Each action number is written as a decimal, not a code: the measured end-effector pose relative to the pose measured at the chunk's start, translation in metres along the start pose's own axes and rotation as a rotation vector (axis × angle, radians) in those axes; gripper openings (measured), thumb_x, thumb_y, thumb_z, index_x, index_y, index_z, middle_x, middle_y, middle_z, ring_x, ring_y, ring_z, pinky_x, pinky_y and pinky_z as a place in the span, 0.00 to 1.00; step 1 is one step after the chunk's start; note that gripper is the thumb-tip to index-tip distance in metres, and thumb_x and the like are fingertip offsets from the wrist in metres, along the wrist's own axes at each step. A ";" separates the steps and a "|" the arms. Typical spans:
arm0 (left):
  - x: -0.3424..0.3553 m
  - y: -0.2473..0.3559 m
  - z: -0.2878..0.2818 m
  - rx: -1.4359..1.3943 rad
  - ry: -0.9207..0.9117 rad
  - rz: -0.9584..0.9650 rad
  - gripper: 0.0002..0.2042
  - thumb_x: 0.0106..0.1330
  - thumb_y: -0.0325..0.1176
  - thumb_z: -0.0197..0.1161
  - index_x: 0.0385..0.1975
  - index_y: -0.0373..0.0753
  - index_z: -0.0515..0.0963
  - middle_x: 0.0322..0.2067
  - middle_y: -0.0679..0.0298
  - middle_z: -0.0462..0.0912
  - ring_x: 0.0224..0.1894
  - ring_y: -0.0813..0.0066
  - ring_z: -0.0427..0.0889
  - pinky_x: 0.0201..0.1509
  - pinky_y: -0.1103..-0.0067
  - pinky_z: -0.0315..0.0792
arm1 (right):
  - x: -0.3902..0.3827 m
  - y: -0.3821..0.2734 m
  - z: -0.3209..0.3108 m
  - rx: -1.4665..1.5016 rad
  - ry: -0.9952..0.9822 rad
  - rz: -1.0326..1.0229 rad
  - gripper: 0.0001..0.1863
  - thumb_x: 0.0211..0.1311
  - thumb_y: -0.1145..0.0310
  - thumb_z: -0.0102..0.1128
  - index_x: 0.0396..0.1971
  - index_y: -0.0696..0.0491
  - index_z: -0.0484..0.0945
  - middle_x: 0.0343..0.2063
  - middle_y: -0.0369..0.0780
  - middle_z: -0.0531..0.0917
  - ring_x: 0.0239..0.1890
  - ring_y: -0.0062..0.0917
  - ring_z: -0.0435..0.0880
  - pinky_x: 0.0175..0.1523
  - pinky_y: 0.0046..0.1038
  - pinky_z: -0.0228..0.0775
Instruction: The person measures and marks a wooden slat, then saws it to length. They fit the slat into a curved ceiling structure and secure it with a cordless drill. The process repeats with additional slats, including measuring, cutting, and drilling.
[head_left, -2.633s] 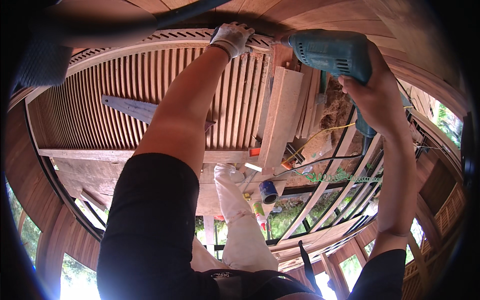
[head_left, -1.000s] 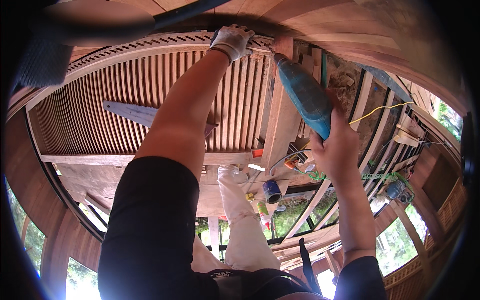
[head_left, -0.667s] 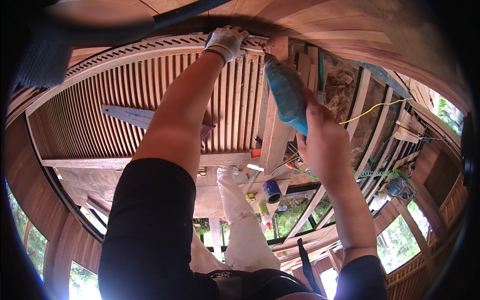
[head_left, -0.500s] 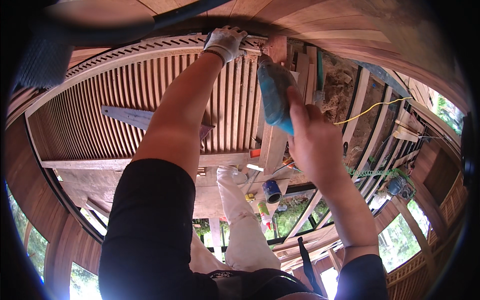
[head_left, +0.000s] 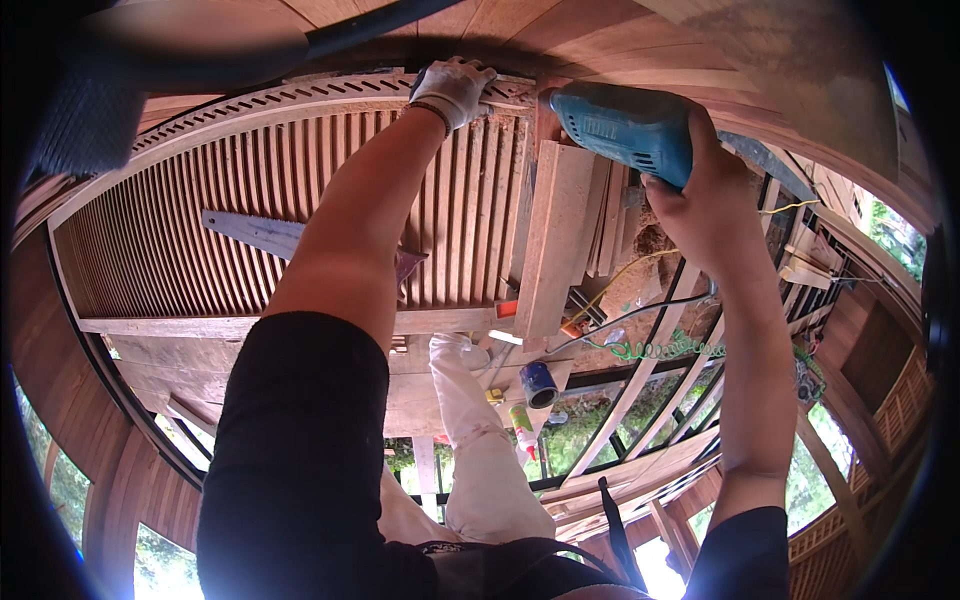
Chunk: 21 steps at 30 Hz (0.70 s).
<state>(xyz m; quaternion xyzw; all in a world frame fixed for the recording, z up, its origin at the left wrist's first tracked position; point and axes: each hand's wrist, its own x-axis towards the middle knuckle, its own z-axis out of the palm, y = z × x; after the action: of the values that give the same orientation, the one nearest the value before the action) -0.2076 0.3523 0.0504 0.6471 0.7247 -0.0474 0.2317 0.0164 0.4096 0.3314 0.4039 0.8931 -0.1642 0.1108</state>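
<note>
My left hand (head_left: 452,88), in a pale work glove, is closed over the slotted wooden rail (head_left: 300,98) along the far edge of a slatted wooden panel (head_left: 320,150). My right hand (head_left: 712,205) grips a blue power drill (head_left: 625,125) by its handle. The drill lies nearly level, its nose pointing left toward the end of the rail. Whether its tip touches the wood cannot be made out. Across the slats, partly behind my left forearm, rests a handsaw (head_left: 250,230).
A wide board (head_left: 556,235) lies beside the panel's right end. Nearer me are a dark blue can (head_left: 540,384) and a bottle with a red tip (head_left: 524,432). A yellow cord (head_left: 615,280) and a green coiled hose (head_left: 660,349) run among open joists at right.
My right hand has moved right and farther away, and the drill has swung from pointing away from me to pointing left. My left hand keeps its place on the rail.
</note>
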 end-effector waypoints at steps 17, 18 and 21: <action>0.000 0.002 0.001 0.052 0.003 -0.013 0.32 0.65 0.57 0.67 0.68 0.53 0.71 0.63 0.67 0.77 0.67 0.63 0.74 0.68 0.63 0.71 | 0.062 0.033 -0.027 -0.420 0.012 -0.201 0.40 0.57 0.68 0.72 0.70 0.52 0.64 0.58 0.54 0.79 0.64 0.48 0.77 0.68 0.44 0.69; 0.001 0.003 0.001 0.060 0.004 -0.014 0.32 0.65 0.57 0.68 0.68 0.53 0.71 0.62 0.67 0.77 0.67 0.63 0.74 0.68 0.63 0.71 | 0.060 0.034 -0.025 -0.422 0.030 -0.213 0.39 0.58 0.68 0.72 0.69 0.52 0.64 0.59 0.54 0.79 0.64 0.47 0.76 0.68 0.43 0.68; 0.002 0.006 0.002 0.073 0.014 -0.002 0.32 0.65 0.57 0.68 0.67 0.53 0.72 0.62 0.67 0.78 0.67 0.63 0.75 0.67 0.63 0.72 | 0.045 0.038 -0.015 -0.185 0.032 -0.196 0.38 0.58 0.67 0.72 0.68 0.53 0.65 0.54 0.54 0.82 0.60 0.47 0.81 0.66 0.43 0.72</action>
<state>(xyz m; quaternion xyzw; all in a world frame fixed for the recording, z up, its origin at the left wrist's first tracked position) -0.2009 0.3541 0.0493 0.6547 0.7248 -0.0698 0.2030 0.0154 0.4701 0.3228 0.3052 0.9413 -0.0849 0.1168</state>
